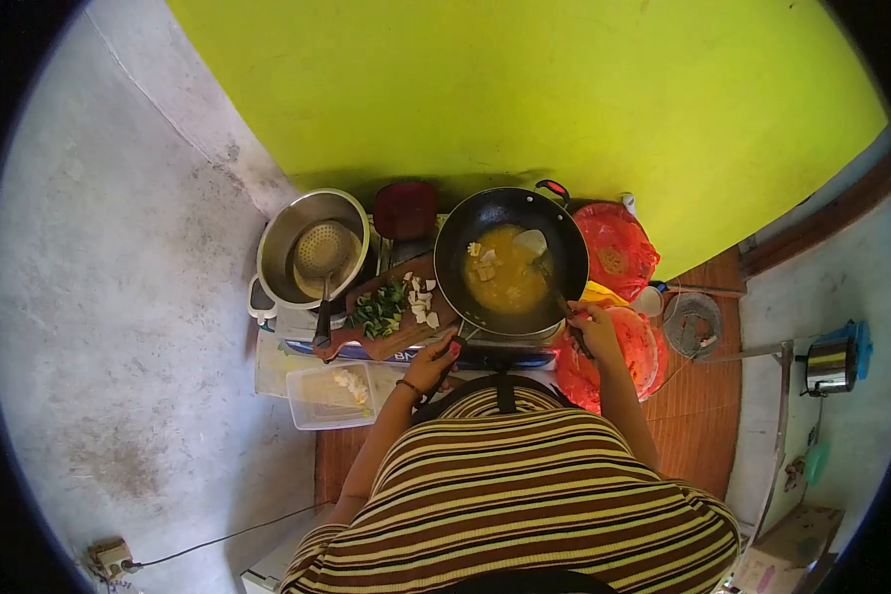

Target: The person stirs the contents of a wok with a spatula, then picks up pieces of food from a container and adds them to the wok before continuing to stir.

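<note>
A black wok (455, 287) holds yellow liquid (505, 287) with pale pieces in it. My left hand (430, 362) is closed on the wok's handle at the lower left. On the right, my right hand (594, 332) grips the dark handle of a spatula (532, 243), whose pale blade rests in the liquid. Left of the wok, a wooden cutting board (351, 340) bears chopped green leaves (378, 310) and white pieces (421, 299). Part of the stove (510, 356) shows below the wok.
A steel pot (277, 233) with a skimmer (323, 249) stands at the left, a dark red container (404, 210) behind the board. A clear plastic box (312, 401) lies in front. Red plastic bags (616, 247) and a grey bowl (693, 325) are at the right.
</note>
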Tool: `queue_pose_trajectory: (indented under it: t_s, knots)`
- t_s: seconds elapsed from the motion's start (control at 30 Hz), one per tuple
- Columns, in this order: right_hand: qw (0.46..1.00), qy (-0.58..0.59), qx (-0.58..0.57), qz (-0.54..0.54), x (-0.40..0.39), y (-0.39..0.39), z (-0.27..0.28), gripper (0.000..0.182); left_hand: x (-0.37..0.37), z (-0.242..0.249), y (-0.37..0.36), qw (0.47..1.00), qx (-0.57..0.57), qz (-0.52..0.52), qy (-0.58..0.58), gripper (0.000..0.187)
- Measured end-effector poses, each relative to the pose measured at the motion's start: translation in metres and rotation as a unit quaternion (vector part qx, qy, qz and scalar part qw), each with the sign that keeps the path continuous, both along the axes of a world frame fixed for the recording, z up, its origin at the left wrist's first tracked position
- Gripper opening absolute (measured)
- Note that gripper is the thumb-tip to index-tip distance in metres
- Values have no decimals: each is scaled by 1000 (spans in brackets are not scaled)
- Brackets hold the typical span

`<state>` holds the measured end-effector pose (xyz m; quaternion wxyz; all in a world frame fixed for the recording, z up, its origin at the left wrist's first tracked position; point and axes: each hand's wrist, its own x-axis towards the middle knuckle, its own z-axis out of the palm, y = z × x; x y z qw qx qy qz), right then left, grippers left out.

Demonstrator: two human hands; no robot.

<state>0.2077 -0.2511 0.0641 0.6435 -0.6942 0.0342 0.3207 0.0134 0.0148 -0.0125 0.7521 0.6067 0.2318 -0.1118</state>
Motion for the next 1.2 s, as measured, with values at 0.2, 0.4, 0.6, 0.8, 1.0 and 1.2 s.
queue_pose_trajectory:
  t_s: [0.2, 0.4, 0.6, 0.8, 1.0, 1.2]
  knots:
    - [999, 38, 19, -13, 1, -4, 11, 33, 0, 1, 0, 1000, -8, 1, 1, 51]
    - [999, -2, 40, 11, -1, -3, 15, 33, 1, 12, -1, 1000, -11, 1, 17, 51]
    - [998, -36, 33, 40, -2, 3, 27, 35, -1, -2, 0, 1000, -8, 6, -1, 51]
    - [999, -43, 14, 11, 5, 4, 9, 35, 1, -3, -1, 999, 7, 8, -53, 52]
    - [999, -31, -13, -7, 5, 7, 5, 35, 0, -3, 1, 1000, -1, -6, -18, 52]
    - [1000, 6, -3, 2, 8, 6, 12, 37, 1, -9, 0, 998, 26, -3, -55, 52]
